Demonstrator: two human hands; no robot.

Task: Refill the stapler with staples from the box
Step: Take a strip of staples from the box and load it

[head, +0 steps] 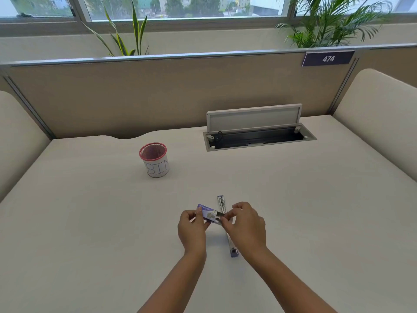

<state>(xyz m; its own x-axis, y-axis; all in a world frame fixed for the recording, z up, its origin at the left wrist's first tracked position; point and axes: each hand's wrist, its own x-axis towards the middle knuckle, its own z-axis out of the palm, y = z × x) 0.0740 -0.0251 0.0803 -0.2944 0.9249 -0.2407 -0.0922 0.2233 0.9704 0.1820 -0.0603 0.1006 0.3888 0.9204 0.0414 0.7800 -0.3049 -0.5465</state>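
A small purple and white staple box [208, 213] is held above the desk, pinched by the fingers of my left hand [193, 229] at its left end. My right hand [244, 224] pinches the box's right end, where a thin strip of staples [220, 214] seems to stick out. Under both hands the stapler [222, 204] lies folded flat open on the desk, running from far to near. Its metal channel shows beyond my hands and its blue end [234, 253] shows near my right wrist. The stapler's middle is hidden by my right hand.
A red mesh cup labelled BIN [155, 160] stands at the middle left of the beige desk [90, 222]. An open cable hatch [259, 134] with a raised lid sits at the back right. Partition walls surround the desk on three sides.
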